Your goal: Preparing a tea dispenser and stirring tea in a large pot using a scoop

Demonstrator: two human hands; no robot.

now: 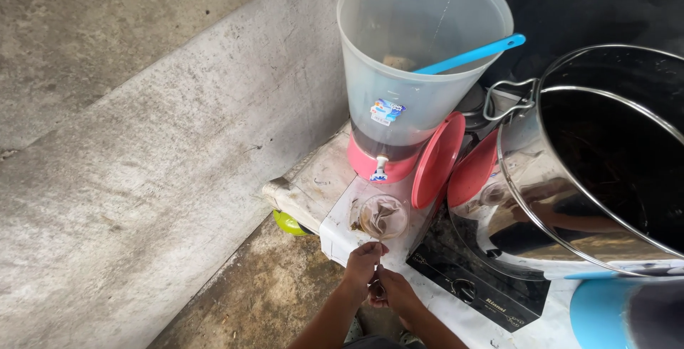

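Both hands pinch something small below the cup: the left hand (363, 260) grips a thin string or handle, the right hand (393, 290) closes on its lower end. The cup (383, 216), holding a brownish bag, stands at 6 o'clock of the dispenser (417, 64), near the table edge (335, 238). A sharp tug could tip it off; the leaning pink lid (437, 160) might slide.

Both hands, left hand (362, 263) and right hand (395, 290), pinch a string below a clear cup (383, 216).
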